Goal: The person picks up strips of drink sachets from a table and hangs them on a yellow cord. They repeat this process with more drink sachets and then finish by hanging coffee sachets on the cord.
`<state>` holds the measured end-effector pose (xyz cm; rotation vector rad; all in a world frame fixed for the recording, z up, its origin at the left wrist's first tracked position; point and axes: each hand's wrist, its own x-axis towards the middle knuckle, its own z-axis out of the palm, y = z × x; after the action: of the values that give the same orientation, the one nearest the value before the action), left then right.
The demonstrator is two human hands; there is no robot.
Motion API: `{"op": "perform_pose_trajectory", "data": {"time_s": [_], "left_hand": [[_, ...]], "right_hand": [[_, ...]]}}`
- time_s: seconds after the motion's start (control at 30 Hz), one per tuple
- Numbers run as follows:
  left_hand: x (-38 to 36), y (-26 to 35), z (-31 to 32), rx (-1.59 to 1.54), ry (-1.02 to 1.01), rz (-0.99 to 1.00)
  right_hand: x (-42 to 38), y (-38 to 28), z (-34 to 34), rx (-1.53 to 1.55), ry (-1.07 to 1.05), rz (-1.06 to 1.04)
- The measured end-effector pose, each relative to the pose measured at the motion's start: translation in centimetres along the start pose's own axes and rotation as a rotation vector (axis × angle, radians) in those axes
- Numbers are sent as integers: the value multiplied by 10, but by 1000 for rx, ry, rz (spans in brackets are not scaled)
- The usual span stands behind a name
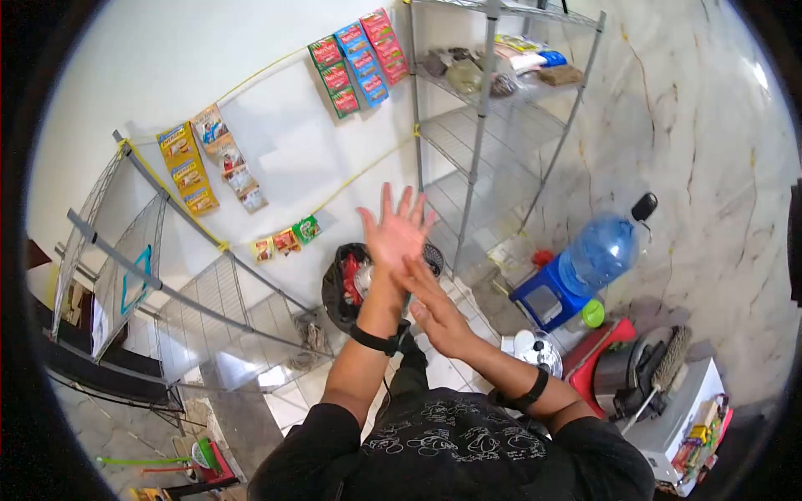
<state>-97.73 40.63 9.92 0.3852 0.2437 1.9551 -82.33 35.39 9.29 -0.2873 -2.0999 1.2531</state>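
Snack packets (203, 159) hang on the wall left of the black bin (344, 288); right of it stand a wire shelf (484, 125) and blue water bottle (600, 250). Above the bin, left hand (394, 234) is raised, fingers spread, empty; right hand (439, 313) is flat, open, touching the left wrist.

Left hand (394, 232) raised, open, fingers spread, empty. Right hand (439, 313) open, fingertips touching left wrist. Black bin (338, 292) with red wrappers just beyond hands. Wire shelf (489, 159) right of bin; blue water bottle (597, 250) further right.

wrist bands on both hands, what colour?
Black, on both the left hand and right hand; head view.
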Motion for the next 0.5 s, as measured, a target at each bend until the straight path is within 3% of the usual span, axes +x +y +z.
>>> {"op": "perform_pose_trajectory", "data": {"time_s": [0.13, 0.2, 0.23, 0.27, 0.33, 0.4, 0.47, 0.5], "left_hand": [[-62, -23, 8, -142, 18, 29], [-105, -56, 17, -40, -79, -140], [-132, -81, 20, 26, -110, -192], [-155, -102, 19, 41, -144, -221], [-206, -113, 48, 233, -4, -254], [-251, -125, 66, 370, -231, -325], [-293, -128, 67, 455, -287, -396], [-309, -125, 68, 525, -359, -436]], "right_hand": [[-50, -41, -7, -193, 87, -93], [-61, -41, -11, -383, -2, -114], [-65, -43, -17, -527, 95, -155], [-76, -41, -22, -545, 128, -130], [-102, -27, -36, -488, 259, -14], [-128, 9, -50, -414, 428, 123], [-161, 11, -59, -326, 582, 244], [-177, 5, -63, -138, 662, 357]]}}
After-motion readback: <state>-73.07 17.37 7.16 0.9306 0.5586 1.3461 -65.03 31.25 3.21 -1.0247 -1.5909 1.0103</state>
